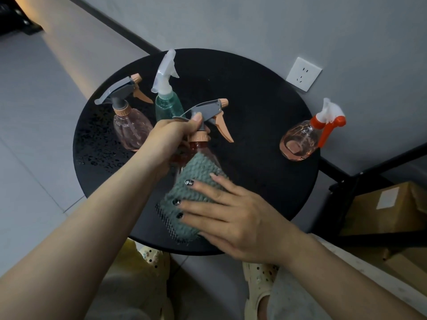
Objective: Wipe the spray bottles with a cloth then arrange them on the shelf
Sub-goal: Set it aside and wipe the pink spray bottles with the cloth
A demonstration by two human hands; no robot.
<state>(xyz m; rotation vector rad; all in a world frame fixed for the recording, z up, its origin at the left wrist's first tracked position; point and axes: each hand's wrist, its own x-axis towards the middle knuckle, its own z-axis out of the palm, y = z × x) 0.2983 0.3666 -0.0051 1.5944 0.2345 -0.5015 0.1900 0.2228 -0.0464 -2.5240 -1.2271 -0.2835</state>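
Observation:
My left hand (172,139) grips the neck of an amber spray bottle (203,147) with a grey and peach trigger head, held above the round black table (265,139). Against the bottle's body my right hand (227,214) presses a grey-green cloth (191,199), fingers spread over it. A second pink bottle with a grey and peach head (131,129) stands at the table's left. Beside it stands a teal bottle with a white head (165,102). A pink bottle with an orange and white trigger (302,140) stands at the table's right edge.
A black metal shelf frame (360,174) stands at the right, with cardboard boxes (390,211) on its lower level. A white wall socket (303,73) sits on the grey wall behind the table. My feet in cream clogs (258,287) are under the table's near edge.

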